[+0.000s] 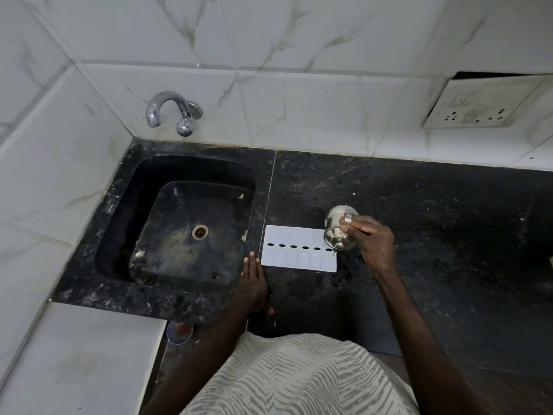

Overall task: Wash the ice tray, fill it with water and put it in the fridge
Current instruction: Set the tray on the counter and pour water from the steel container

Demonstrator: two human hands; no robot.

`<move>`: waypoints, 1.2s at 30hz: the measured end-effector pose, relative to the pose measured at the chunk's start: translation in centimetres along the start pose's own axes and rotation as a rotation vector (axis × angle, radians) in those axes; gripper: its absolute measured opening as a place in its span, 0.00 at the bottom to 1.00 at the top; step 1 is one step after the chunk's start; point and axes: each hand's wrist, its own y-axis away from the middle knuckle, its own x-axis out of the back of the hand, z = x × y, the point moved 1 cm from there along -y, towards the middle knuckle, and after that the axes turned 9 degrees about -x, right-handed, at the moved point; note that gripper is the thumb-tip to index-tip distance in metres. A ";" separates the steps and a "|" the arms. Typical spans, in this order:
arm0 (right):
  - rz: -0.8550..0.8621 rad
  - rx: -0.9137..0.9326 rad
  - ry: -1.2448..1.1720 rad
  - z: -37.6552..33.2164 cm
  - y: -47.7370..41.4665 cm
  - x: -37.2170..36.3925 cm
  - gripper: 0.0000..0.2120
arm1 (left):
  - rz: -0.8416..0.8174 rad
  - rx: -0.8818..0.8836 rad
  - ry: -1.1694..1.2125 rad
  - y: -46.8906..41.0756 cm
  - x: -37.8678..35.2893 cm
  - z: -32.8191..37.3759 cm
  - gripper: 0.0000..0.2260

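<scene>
Centrally on the desk point(419, 205), ice tray point(294, 235) lies between the hands: left hand point(253, 280) flat, released; right hand point(374, 238) grasping tilted steel pot point(336, 229)

right corner of ice tray point(299, 235) hidden behind steel pot point(336, 227), brown object point(550, 262) cut by right edge

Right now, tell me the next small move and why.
Probably tip the steel pot slightly further over the rightmost hole of the ice tray: the right hand holds it tilted there, with only a thin drip apparently falling. The left hand lies flat beside the tray.
</scene>
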 end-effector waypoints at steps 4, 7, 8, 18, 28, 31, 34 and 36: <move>0.000 0.007 0.002 0.1 -0.1 0.1 0.12 | 0.011 -0.001 -0.006 -0.8 -0.8 -0.6 0.68; 0.001 -0.006 -0.002 0.2 -0.2 0.2 0.12 | 0.010 0.003 -0.021 -1.0 -1.0 -0.7 0.68; 0.002 -0.009 -0.003 0.2 -0.2 0.2 0.12 | 0.005 0.005 -0.024 -1.0 -0.9 -0.6 0.67; 0.019 -0.029 -0.026 -0.5 -0.2 -0.1 0.11 | -0.012 0.007 -0.003 -0.7 -0.5 -0.5 0.65; 0.044 -0.095 -0.120 -1.7 -0.9 -1.5 0.11 | 0.005 0.007 -0.011 -0.1 -0.1 0.1 0.63; 0.026 -0.072 -0.106 -1.9 -0.6 -2.0 0.12 | -0.014 0.010 -0.013 0.2 0.2 0.3 0.63; -0.003 -0.031 -0.095 -2.2 -0.3 -2.5 0.12 | -0.026 0.013 -0.016 0.2 0.4 0.3 0.62; -0.019 -0.009 -0.090 -2.3 -0.1 -2.7 0.13 | -0.022 0.011 -0.020 0.1 0.4 0.3 0.61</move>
